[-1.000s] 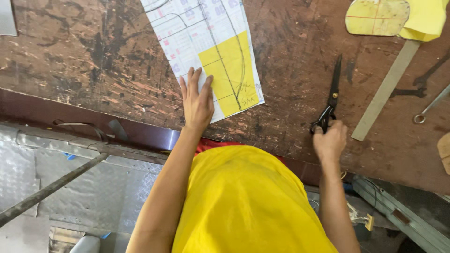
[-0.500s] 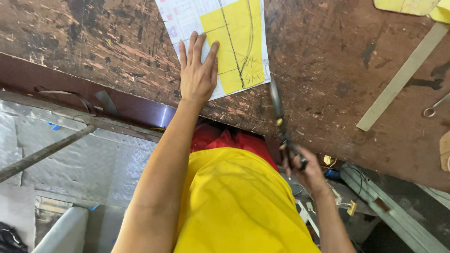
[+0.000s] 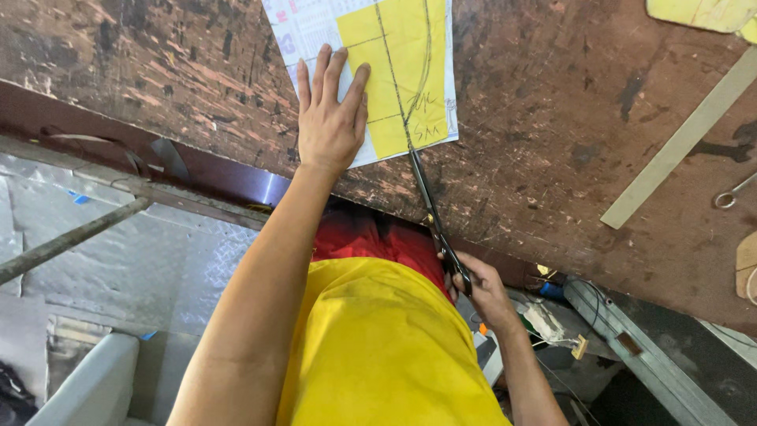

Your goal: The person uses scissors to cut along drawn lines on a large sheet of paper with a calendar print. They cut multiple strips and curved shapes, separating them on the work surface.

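Beneath both hands spreads the worn, dark brown wooden counter, scuffed and stained, its near edge running just past the person's yellow shirt. Under the left hand lies a white printed paper sheet with a yellow square panel marked by pencilled lines; it sits flat on the counter, reaching away from the fingers toward the far edge. Well off to the right of the right hand, a long pale flat ruler strip lies at a slant. Long dark metal scissors stretch from the right hand up to the near edge of the sheet, their blade tips meeting the paper just beside the left hand, at a pencilled line. The left hand is released, palm down, fingers spread, pressing the sheet. The right hand, at the counter's edge, is clenched around the scissor handles.
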